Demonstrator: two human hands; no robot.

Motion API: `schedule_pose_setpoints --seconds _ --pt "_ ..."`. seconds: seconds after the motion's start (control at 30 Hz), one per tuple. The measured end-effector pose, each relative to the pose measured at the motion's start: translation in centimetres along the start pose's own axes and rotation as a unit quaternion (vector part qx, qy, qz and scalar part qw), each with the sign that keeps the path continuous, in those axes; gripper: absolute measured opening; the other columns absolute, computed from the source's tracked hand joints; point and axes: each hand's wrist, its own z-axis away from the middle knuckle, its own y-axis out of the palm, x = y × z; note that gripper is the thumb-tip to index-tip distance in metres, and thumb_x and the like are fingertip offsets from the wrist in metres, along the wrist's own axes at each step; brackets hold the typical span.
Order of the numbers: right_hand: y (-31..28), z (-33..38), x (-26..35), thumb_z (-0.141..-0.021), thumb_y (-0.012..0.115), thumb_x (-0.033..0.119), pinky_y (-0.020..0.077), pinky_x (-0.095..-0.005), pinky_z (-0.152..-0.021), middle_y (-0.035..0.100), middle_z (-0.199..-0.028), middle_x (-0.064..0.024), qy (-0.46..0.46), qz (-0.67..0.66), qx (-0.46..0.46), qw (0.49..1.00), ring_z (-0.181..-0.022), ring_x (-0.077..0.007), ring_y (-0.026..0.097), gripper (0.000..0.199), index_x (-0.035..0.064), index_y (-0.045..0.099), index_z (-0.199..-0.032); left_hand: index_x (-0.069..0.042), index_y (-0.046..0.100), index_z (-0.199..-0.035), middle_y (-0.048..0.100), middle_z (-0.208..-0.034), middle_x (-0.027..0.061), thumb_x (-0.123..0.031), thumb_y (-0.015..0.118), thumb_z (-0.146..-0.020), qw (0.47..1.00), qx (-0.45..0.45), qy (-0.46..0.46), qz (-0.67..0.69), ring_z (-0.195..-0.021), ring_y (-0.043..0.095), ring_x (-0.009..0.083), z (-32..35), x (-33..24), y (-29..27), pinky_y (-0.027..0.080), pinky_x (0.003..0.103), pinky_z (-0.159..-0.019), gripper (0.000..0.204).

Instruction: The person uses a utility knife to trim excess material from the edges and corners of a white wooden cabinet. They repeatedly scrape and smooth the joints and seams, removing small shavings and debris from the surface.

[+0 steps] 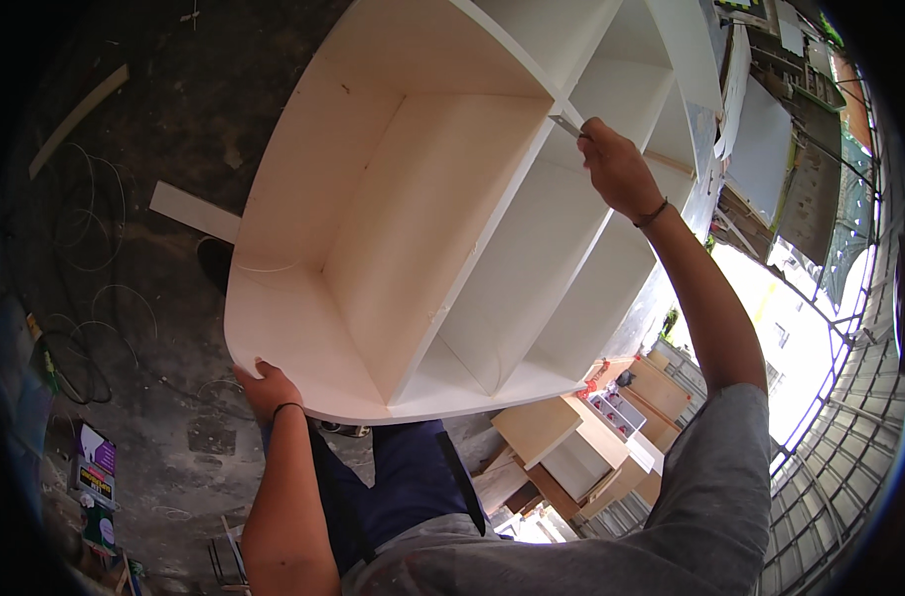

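Observation:
A large white shelf unit (427, 189) with several open compartments fills the middle of the view, tilted, its rounded near corner toward me. My left hand (266, 389) is closed round the edge of that corner, with the thumb on the inner face and the fingers hidden beneath. My right hand (616, 167) is closed round a tool with a flat metal blade (567, 125). The blade's tip lies at the divider edge where the panels cross. Its handle is hidden in my fist. Thin strips of trim (272, 268) curl over the near panel.
Left of the unit, a white board strip (194, 211) and a curved strip (78, 121) lie on the dark floor among loose cords (75, 372). Wooden cabinets (571, 447) stand at the lower right. Leaning panels (760, 149) line the far right.

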Motion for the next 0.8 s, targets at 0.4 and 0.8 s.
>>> schedule_pose_setpoints --seconds 0.4,0.8 --pt "1.9 -2.7 -1.0 -0.1 0.052 0.035 0.0488 -0.0452 -0.053 0.063 -0.064 -0.0106 -0.079 0.271 0.113 0.953 -0.059 -0.0324 0.064 0.026 0.0104 0.053 -0.092 0.003 0.034 -0.145 0.054 -0.135 0.0275 -0.03 0.046 -0.099 1.0 -0.013 0.01 0.01 -0.12 0.056 0.0404 -0.3 0.5 0.4 0.048 0.045 -0.098 0.058" --pt "1.6 -4.7 1.0 -0.099 0.051 0.03 0.0503 -0.044 -0.055 0.067 -0.069 -0.0111 -0.098 0.318 0.199 0.922 -0.065 -0.0321 0.067 0.021 0.0106 0.057 -0.095 0.002 0.037 -0.144 0.053 -0.136 0.0258 -0.031 0.046 -0.1 1.0 -0.014 0.009 0.015 -0.121 0.056 0.0404 -0.7 1.1 0.7 0.047 0.045 -0.099 0.056"
